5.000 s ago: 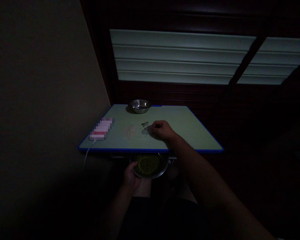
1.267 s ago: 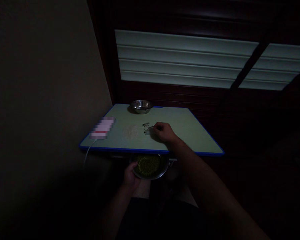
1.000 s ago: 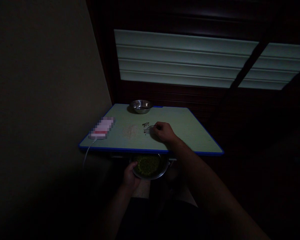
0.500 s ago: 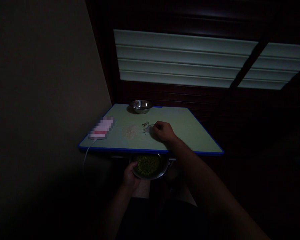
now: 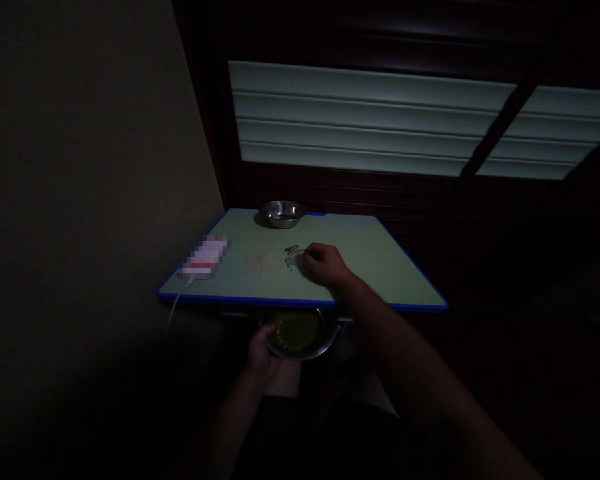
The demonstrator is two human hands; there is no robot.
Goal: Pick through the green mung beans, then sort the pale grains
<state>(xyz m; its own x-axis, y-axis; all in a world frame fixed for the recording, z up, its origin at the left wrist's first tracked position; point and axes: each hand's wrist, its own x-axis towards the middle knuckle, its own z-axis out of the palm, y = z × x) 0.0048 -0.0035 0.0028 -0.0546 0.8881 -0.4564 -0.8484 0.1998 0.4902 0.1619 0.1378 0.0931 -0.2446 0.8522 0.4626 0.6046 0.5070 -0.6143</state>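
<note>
My left hand (image 5: 263, 353) grips the left rim of a metal bowl (image 5: 325, 350), thumb over the edge, just below the table's front edge. Small green grains that look like mung beans (image 5: 296, 331) lie in this bowl. Over the table, my right hand (image 5: 326, 262) is closed in a pinch on a thin, pale see-through tool (image 5: 297, 257); its exact kind is too dim to make out. The tool's tip is beside a small scatter of dark beans (image 5: 291, 250). Left of them, a patch of pale grains (image 5: 261, 264) is spread on the tabletop.
A second metal bowl (image 5: 282, 215) stands at the back of the blue-edged table (image 5: 375, 267). A blurred-out phone (image 5: 205, 256) lies at the left, its white cable (image 5: 173, 307) hanging over the front edge. A wall and a dark slatted door (image 5: 350, 120) enclose the table.
My right hand has shifted very slightly left with the see-through tool, toward the dark beans. My left hand and the bowl of green beans stay in place.
</note>
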